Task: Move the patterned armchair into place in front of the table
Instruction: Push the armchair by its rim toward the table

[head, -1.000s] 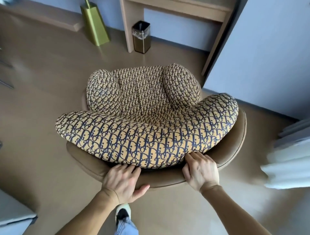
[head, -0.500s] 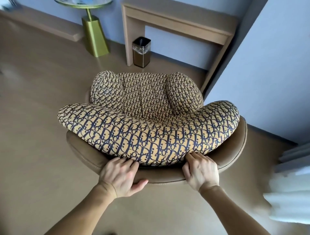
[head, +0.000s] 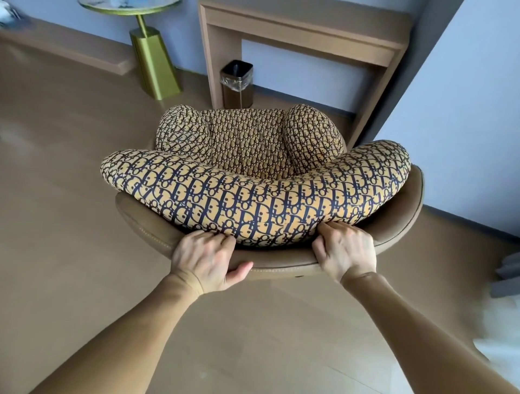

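Both hands, your left hand (head: 206,260) and right hand (head: 347,253), clamp the patterned armchair (head: 253,197) backrest rim; push evenly, aiming its seat squarely between the wooden table (head: 304,36) legs.

A round side table (head: 132,3) with a glossy top and a gold rim is standing at the upper left, its thin gold stem running down into a tapered gold pedestal base (head: 155,66) that is resting on the brown floor (head: 56,197). Just right of that base, 1 small square wastebin (head: 237,84) with a clear liner is sitting on the floor. A low wooden ledge (head: 70,47) is running along the pale blue wall (head: 472,112) behind the pedestal. At the right edge, blurred white fabric (head: 501,337) is showing, too smeared to identify.
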`<state>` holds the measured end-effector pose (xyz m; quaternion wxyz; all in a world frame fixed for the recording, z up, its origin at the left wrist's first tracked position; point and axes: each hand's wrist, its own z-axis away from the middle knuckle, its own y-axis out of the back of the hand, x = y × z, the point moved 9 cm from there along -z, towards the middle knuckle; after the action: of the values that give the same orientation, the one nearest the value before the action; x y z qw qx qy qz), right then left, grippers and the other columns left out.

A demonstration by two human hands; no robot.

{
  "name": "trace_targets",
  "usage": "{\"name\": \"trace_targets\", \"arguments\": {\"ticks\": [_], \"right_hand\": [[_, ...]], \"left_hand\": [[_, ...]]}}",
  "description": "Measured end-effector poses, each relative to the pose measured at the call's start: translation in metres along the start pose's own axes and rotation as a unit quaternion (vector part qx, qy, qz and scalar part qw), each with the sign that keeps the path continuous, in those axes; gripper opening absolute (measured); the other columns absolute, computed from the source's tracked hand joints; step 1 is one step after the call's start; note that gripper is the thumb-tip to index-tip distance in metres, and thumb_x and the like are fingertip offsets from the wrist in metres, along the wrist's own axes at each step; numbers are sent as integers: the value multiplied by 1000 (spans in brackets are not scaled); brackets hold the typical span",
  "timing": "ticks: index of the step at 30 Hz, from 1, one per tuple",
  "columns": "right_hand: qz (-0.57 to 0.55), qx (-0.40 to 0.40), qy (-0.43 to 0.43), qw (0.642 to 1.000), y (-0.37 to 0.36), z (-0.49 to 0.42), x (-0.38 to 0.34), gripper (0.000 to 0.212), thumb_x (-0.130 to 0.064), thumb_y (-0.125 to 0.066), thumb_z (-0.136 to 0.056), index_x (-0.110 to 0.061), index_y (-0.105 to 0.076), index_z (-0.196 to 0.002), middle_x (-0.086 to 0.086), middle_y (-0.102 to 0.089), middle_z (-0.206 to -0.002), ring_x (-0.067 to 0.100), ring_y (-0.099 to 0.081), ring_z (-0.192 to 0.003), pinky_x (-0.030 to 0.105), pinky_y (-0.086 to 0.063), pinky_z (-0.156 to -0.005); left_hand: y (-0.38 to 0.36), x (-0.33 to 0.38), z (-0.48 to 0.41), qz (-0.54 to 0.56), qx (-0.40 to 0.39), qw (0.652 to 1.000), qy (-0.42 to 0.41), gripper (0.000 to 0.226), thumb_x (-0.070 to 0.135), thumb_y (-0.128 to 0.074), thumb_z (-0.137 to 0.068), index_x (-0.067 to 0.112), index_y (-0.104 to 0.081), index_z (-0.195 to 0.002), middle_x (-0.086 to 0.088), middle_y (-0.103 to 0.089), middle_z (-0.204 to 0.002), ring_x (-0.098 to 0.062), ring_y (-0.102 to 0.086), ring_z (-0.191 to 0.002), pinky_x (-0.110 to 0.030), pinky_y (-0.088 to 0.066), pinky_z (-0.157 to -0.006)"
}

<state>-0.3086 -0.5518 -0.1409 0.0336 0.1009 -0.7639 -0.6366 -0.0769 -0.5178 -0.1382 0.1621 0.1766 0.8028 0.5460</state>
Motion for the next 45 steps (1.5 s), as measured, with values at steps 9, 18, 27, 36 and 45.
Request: {"name": "trace_targets", "arguments": {"ticks": [9,18,27,36,45], "right_hand": [[9,37,-12,999,-15,-77,-4,28,-39,-33,-87,-22,-39,-66,2,-66,-66,32,-62,-58,29,-21,-53],[15,57,-27,998,-31,-140,-9,38,-48,-31,-91,-22,-43,-66,5,-67,-68,35,-62,-61,31,-29,-54],[15,55,-50,997,-40,-158,-21,38,-46,-34,-92,-22,-41,-64,-11,-23,-53,27,-37,-51,25,-12,-51],[25,33,-74,996,-40,-142,-29,34,-33,-30,-93,-16,-56,-79,7,-71,-88,32,-63,-90,41,-42,-80],[24,-43,-140,989,-44,-87,-74,62,-59,-20,-103,-14,-46,-136,14,-53,-142,37,-30,-147,65,-10,-124]], "left_hand": [[-26,-60,-58,-14,25,1000,3,58,62,-39,-87,12,-60,-67,-6,-59,-54,-28,-61,-48,-29,-45,-51],[-42,-107,-101,-34,77,996,5,56,59,-39,-85,12,-59,-63,-6,-56,-48,-26,-57,-43,-26,-32,-52],[-55,-135,-110,-29,70,997,11,54,57,-39,-87,13,-57,-62,-5,-55,-51,-28,-56,-46,-28,-31,-53],[-58,-130,-87,-27,95,990,99,57,56,-33,-99,15,-64,-77,-5,-57,-69,-28,-49,-71,-43,-38,-77],[-63,-124,-75,35,-89,985,141,61,61,-11,-101,24,-56,-119,-11,-60,-108,-34,-53,-106,-52,-29,-114]]}}
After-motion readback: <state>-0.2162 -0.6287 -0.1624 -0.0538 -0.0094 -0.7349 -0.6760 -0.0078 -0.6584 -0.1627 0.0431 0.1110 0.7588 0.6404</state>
